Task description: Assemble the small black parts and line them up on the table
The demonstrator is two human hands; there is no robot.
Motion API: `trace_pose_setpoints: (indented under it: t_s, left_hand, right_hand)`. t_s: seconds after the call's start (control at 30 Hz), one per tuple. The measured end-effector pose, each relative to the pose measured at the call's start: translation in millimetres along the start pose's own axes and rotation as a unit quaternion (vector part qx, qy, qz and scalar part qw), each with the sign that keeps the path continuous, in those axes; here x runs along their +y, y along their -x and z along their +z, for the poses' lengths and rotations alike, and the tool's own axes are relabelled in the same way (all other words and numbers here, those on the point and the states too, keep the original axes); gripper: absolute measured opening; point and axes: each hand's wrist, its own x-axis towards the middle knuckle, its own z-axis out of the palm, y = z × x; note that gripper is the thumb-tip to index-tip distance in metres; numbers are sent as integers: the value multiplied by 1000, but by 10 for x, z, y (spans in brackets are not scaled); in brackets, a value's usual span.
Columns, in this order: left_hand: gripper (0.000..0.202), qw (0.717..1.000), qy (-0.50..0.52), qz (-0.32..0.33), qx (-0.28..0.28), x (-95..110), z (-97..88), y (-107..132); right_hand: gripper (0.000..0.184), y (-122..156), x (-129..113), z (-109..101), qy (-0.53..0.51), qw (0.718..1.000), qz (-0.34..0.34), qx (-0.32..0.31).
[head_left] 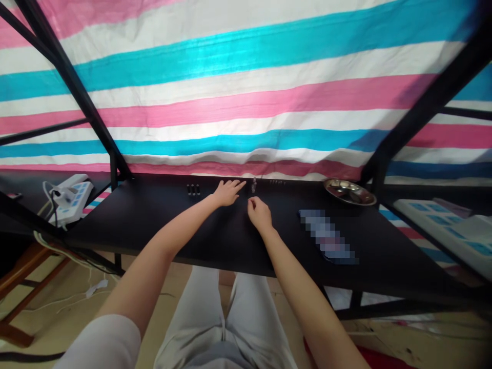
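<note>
Pixelation covers the flat object (328, 240) beside the curled right hand (260, 212)

White sleeve (104, 342) (short), pale grey trousers (209, 328)

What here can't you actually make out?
Head view only.
Pixelation masks the flat object on the black table.
The small dark parts beyond the left hand are too tiny to name.
Curled fingers hide whether the right hand pinches anything.
Contents of the metal dish: too small.
</note>
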Motion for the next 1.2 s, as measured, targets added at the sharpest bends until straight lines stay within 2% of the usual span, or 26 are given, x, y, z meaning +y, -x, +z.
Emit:
trace_pose_setpoints:
  t_s: [0.13, 0.27, 0.47, 0.63, 0.77, 0.9, 1.03, 1.1, 1.2]
  left_hand:
    - [59, 998, 26, -57, 8, 128, 249, -115]
    - [57, 996, 41, -76, 25, 192, 357, -220]
    - [50, 995, 26, -76, 58, 187, 385, -304]
    - [31, 993, 11, -27, 113, 124, 345, -312]
    - [21, 985, 49, -37, 160, 52, 328, -234]
    - [15, 951, 147, -78, 261, -15, 336, 11]
    - [10, 879, 263, -140, 372, -36, 357, 342]
    - [9, 848, 308, -171, 396, -33, 370, 474]
    - [9, 818, 347, -209, 408, -34, 380, 593]
  right_hand:
    - [24, -11, 12, 7, 0, 1000, 7, 1]
    - [25, -19, 13, 14, -7, 1000, 6, 4]
    - [26, -34, 1, -8, -10, 1000, 13, -11]
    - [26, -36, -11, -16, 0, 1000, 15, -15]
    - [28, -46, -7, -22, 23, 999, 21, -19]
    - [34, -68, 15, -5, 55, 998, 13, -14]
    - [44, -115, -2, 62, 126, 989, 52, -57]
    - [49, -159, -28, 99, 162, 980, 73, -92]
    - [52, -249, -58, 137, 183, 968, 102, -135]
